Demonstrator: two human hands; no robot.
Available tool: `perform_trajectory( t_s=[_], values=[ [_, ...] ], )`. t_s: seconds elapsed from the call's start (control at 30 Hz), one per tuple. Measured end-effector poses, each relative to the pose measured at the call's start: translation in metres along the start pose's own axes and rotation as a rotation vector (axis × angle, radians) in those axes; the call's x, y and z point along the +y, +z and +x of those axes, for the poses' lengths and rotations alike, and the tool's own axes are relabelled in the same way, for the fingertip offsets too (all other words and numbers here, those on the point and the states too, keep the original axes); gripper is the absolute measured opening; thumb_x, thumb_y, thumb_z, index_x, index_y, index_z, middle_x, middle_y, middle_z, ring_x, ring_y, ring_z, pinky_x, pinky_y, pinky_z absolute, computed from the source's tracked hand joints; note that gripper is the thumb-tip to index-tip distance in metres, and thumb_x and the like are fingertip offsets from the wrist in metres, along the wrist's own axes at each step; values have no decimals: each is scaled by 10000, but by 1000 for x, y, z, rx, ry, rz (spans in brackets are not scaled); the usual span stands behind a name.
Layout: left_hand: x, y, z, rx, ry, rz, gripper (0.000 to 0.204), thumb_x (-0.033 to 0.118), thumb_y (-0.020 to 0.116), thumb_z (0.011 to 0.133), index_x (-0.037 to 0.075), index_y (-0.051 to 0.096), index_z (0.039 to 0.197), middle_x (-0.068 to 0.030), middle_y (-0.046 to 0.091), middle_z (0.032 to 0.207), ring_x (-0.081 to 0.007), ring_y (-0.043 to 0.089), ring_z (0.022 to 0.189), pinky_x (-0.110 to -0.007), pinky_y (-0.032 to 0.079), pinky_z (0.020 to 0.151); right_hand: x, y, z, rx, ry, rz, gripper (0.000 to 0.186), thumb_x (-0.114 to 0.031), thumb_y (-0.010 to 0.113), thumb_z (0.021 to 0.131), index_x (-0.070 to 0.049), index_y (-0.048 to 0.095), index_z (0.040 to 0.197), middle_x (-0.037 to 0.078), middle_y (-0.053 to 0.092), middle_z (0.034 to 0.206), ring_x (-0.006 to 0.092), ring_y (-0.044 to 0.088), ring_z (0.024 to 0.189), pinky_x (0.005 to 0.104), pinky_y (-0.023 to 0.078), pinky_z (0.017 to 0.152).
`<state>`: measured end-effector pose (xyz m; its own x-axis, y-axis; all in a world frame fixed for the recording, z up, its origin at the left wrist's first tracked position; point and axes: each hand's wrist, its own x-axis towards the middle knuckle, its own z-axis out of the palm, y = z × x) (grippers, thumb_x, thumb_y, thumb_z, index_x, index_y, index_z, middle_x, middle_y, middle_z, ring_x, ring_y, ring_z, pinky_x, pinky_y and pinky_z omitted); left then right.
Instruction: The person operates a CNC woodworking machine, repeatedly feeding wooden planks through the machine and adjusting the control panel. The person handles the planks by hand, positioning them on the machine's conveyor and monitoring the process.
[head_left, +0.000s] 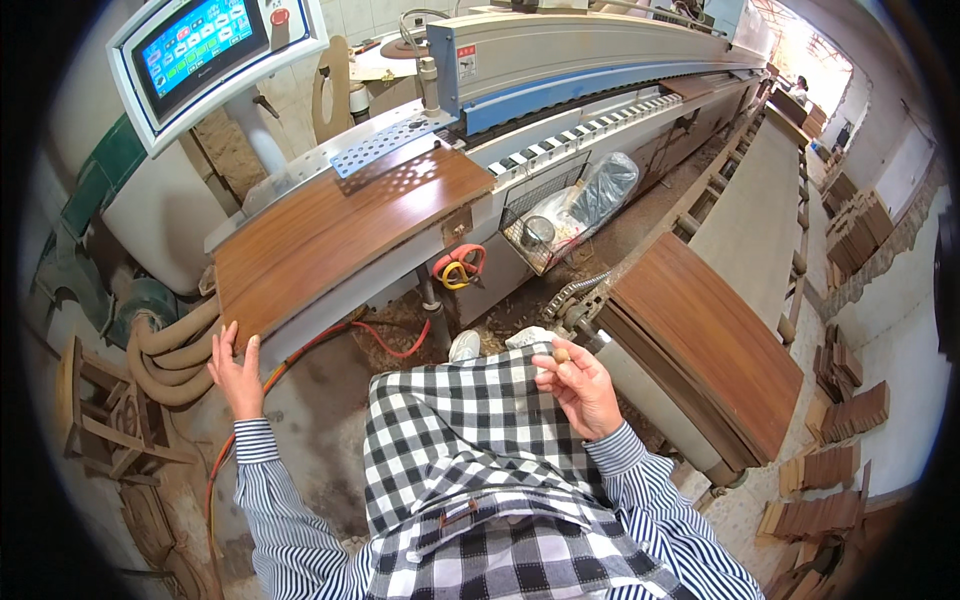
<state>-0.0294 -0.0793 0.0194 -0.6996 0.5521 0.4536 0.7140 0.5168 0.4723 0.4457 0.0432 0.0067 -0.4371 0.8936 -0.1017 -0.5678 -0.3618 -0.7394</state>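
A reddish-brown wood-grain board [340,218] lies flat on the infeed end of a long machine at the left. At its near left corner is my left hand [237,380], fingers spread and fingertips at the board's end edge. My right hand [583,396] is in front of my checked apron [470,430], pinching a small brown roundish piece [561,356] between thumb and fingers; its exact kind is too small to tell. To the right of that hand, similar brown boards [715,350] lie stacked at the end of a roller conveyor, apart from my fingers.
A touchscreen panel [203,50] rises behind the board, next to a perforated blue plate [390,145]. Scissors [457,268] and a wire basket [540,230] hang on the machine's side. Hoses [170,355] and a red air line [290,362] run low at left. Board stacks [832,465] stand at right.
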Motion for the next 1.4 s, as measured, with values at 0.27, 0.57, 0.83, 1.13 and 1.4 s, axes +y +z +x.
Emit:
perform_trajectory(
  t_s=[0.27,0.57,0.83,1.13,1.4],
  values=[
    [80,27,-1,84,102,94,462,361,646,876,139,565,1273,-109,498,1400,-284,323,1389,-570,98,1133,10,-12,2,121,-79,-358,211,-171,653,907,-6,626,1035,42,650,839,95,587,691,242,499,656],
    [101,77,-143,-949,720,-50,555,490,658,815,167,571,1258,-105,470,1397,-343,335,1361,-593,212,1110,49,-26,-9,149,23,-408,68,-3,582,804,-9,562,738,66,620,715,78,492,562,225,404,504],
    [108,81,-175,-1055,-204,-835,403,243,698,875,40,598,1207,-63,665,997,-115,631,846,-248,526,715,85,-1,-11,4,299,-392,184,-87,677,881,36,667,1018,86,684,899,116,617,745,238,509,676],
    [159,72,-201,-1091,-496,-1304,223,113,658,907,4,566,1078,-73,662,968,-117,635,855,-242,535,688,85,16,1,-145,143,-593,242,-48,668,879,38,606,1096,81,678,995,122,643,904,256,527,797],
    [158,69,-195,-1136,-687,-1406,167,126,600,948,-3,597,1054,-78,661,991,-116,646,865,-231,546,775,82,25,1,-114,122,-557,176,-27,686,863,45,622,1011,92,692,938,114,659,828,229,531,741]
  ],
)
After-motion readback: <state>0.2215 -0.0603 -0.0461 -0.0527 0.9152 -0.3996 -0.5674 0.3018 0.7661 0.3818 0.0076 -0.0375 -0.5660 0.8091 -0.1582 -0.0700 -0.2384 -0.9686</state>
